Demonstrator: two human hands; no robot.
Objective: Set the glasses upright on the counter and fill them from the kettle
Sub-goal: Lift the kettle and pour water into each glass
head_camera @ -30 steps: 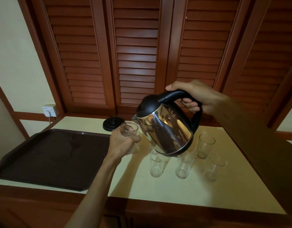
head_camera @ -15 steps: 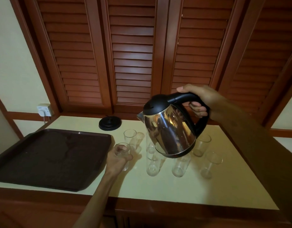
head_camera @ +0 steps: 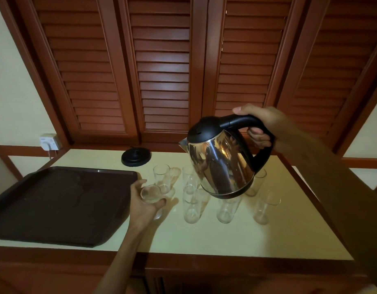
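Note:
My right hand (head_camera: pixel 260 126) grips the black handle of a shiny steel kettle (head_camera: pixel 220 164), held in the air above the glasses with its spout pointing left. My left hand (head_camera: pixel 144 203) is wrapped around a clear glass (head_camera: pixel 150 194) that stands low on the cream counter (head_camera: pixel 225 236), just right of the tray. Several more clear glasses stand upright on the counter, among them a back left glass (head_camera: pixel 162 179), a front middle glass (head_camera: pixel 192 206) and a front right glass (head_camera: pixel 265 206). The kettle hides parts of the back ones.
A dark brown tray (head_camera: pixel 56 204) covers the counter's left side. The kettle's black base (head_camera: pixel 136 157) sits at the back near the louvred wooden doors (head_camera: pixel 162 71). A wall socket (head_camera: pixel 48 142) with a cord is at the far left. The counter's wooden front edge runs below.
My left hand has brought its glass down from beside the spout to the counter by the tray. The kettle has tipped back towards upright and shifted right.

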